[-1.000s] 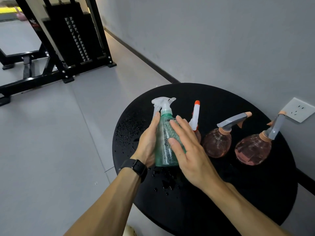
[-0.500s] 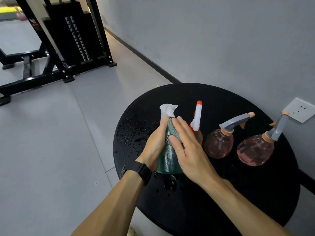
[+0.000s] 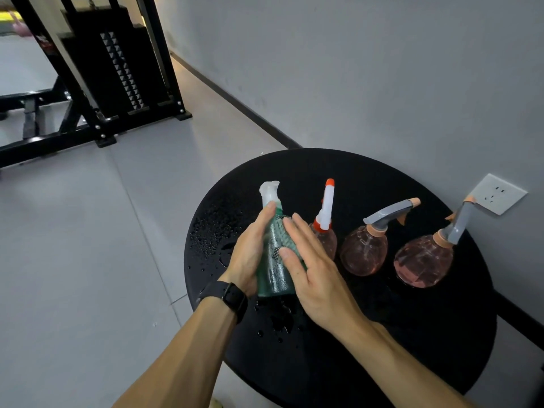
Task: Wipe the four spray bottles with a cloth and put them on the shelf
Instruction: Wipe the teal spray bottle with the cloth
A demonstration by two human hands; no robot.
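The left hand (image 3: 250, 254) is wrapping around the far-left side of the green spray bottle (image 3: 275, 260), its fingers curled against the body and the thumb up near the white trigger head. The right hand (image 3: 312, 269) is lying flat and open against the bottle's right side, fingers spread, pressing a patterned green cloth (image 3: 284, 234) onto the plastic rather than closing on it. The bottle is standing upright near the left edge of the round black surface (image 3: 441, 334), with water drops scattered around its base. Three pink bottles are standing in a row to its right: one with an orange-tipped nozzle (image 3: 325, 231) just beside it and two round ones (image 3: 365, 251) (image 3: 424, 260) further along. The wet plastic is probably slippery and light, so the narrow neck below the trigger looks the safest hold. No shelf is in view.
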